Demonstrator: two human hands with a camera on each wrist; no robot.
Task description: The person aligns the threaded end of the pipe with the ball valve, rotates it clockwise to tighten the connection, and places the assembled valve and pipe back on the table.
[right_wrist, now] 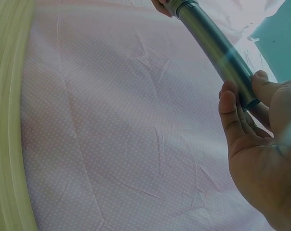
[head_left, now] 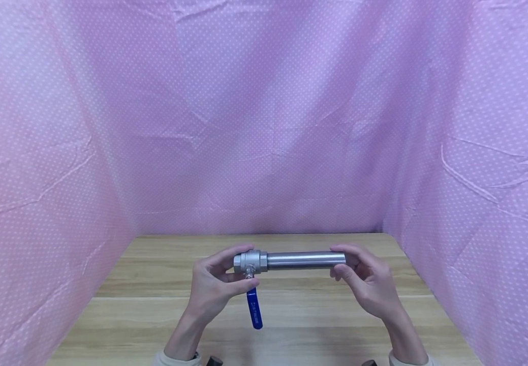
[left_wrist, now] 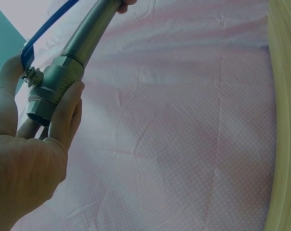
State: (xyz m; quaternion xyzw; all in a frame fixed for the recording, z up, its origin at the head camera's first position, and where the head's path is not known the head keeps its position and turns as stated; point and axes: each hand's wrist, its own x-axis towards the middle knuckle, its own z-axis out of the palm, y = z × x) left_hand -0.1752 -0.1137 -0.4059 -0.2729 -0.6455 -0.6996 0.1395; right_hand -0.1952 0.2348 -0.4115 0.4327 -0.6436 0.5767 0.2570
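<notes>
A silver ball valve (head_left: 251, 261) with a blue lever handle (head_left: 254, 310) is joined at its right end to a steel pipe (head_left: 307, 260). Both are held level above the table in the head view. My left hand (head_left: 211, 284) grips the valve body, thumb by the base of the lever and fingers behind. At the pipe's free end, my right hand (head_left: 371, 284) pinches it between thumb and fingers. Screw threads (left_wrist: 74, 54) show where the pipe meets the valve in the left wrist view. The right wrist view shows the pipe's open end (right_wrist: 251, 104) between the fingers.
A wooden table (head_left: 291, 310) lies under the hands. Pink dotted cloth (head_left: 264, 127) encloses it at the back and both sides. Two small dark objects (head_left: 215, 361) poke in at the bottom edge between the forearms.
</notes>
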